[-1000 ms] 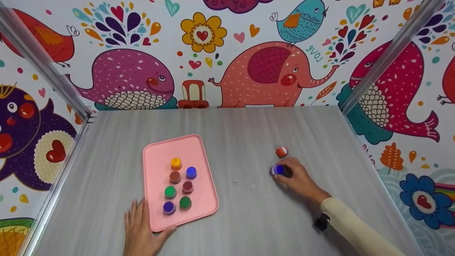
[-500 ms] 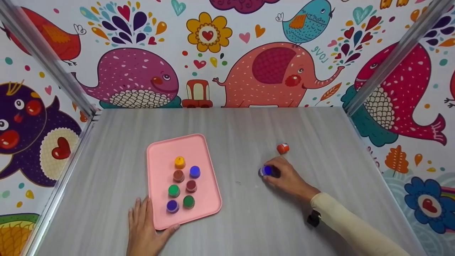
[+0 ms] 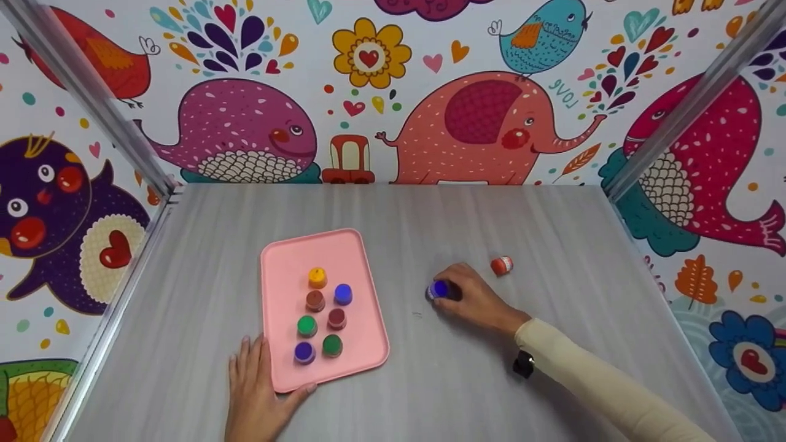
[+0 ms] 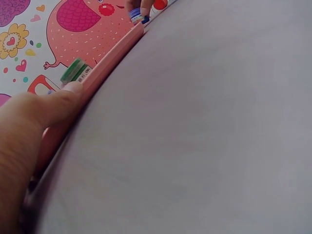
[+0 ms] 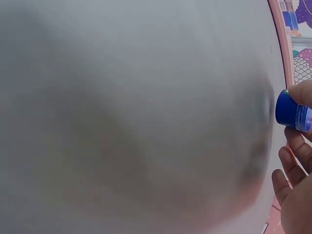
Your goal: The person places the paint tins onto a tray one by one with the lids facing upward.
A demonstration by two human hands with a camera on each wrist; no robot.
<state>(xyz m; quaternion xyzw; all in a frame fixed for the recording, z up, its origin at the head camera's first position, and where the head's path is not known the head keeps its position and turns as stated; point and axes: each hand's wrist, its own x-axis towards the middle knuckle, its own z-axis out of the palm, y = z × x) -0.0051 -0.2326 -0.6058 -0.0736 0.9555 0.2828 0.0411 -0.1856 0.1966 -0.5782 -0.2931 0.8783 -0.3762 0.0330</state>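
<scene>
My right hand [image 3: 479, 297] pinches a small paint jar [image 3: 438, 289] with a deep blue lid, to the right of the pink tray. In the right wrist view, thumb and fingers hold this blue-lidded jar [image 5: 287, 109], with the other fingers loosely bent. At the tray's near left corner lies my left hand [image 3: 255, 387], fingers straight along its side and thumb at the near edge. Several paint jars stand on the pink tray [image 3: 285, 258]: yellow [image 3: 317, 277], blue [image 3: 343, 294], brown [image 3: 315, 300], dark red [image 3: 336, 318], two green [image 3: 307, 326] and purple [image 3: 304, 352].
An orange-red jar [image 3: 501, 265] lies on its side on the grey table [image 3: 430, 380], behind and right of my right hand. Patterned walls [image 3: 381, 92] close off the back and sides, with metal posts [image 3: 675, 110] at the corners.
My right hand has moved left toward the tray with the blue-lidded jar. The orange-red jar has rolled or turned slightly. My left hand stays at the tray's corner; the head view has shifted a little.
</scene>
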